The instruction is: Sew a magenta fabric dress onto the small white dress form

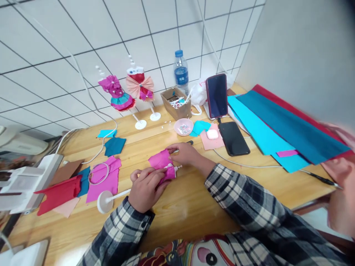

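Head view: left hand (146, 186) closed around a magenta-clad dress form (171, 172), lying sideways above the table (194, 203), base leftward. Right hand (185, 154) touches the magenta sheet (158, 159) adjoining it; closure cannot be determined.

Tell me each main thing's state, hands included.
Left hand: closed around miniature mannequin
Right hand: touching magenta material
Miniature mannequin: tipped sideways, magenta-wrapped
Peach-bow mannequin: dressed, standing
Teal-ruffled mannequin: dressed, standing
Water bottle: capped, upright
Cardboard box: open, contents showing
Pink bowl: uncovered, contents showing
Propped phone: leaning upright, screen dark
Black phone: lying flat
White case: closed
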Tool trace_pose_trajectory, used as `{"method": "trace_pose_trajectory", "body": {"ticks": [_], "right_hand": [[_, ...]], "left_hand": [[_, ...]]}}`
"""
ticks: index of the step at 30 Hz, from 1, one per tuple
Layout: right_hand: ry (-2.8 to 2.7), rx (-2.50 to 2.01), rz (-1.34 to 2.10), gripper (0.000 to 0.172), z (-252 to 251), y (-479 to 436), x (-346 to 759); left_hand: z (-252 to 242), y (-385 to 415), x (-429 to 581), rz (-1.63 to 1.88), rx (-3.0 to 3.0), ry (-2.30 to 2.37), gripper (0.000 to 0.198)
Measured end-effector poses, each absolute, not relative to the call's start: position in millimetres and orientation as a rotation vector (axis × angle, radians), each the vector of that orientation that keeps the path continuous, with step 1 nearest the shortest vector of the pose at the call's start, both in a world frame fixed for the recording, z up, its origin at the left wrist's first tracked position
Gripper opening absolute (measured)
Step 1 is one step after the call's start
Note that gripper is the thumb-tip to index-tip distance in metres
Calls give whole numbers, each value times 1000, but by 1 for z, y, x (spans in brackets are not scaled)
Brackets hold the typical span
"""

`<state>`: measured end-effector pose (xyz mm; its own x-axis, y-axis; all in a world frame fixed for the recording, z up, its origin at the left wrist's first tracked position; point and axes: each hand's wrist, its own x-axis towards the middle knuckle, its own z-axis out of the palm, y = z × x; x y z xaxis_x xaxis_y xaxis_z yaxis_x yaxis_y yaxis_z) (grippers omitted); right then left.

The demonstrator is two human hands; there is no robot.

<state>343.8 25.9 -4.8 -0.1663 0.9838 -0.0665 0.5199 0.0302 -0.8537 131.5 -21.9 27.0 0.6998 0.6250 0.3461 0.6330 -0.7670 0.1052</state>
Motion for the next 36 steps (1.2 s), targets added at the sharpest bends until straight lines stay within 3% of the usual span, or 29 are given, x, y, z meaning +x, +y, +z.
{"method": "trace_pose_trajectory", "body": {"ticks": [4,7,12,22,36], "right_hand": [[-1732,-1521,1096,39,-5,32,339],[-1717,-1539,1084,37,0,34,337],[-1716,-1499,941,19,8,15,336],[-1719,-1454,707,24,0,-37,337],[-1827,-1512,738,26,3,-45,338]], "left_hand": [[20,-23,130,-601,-2879,-1064,21],[18,-23,129,-615,-2874,-1083,17],[20,-26,130,-623,-2877,-1109,9],[14,-27,130,-637,-2915,-1135,12],[12,-28,131,-650,-2897,-1132,16]]}}
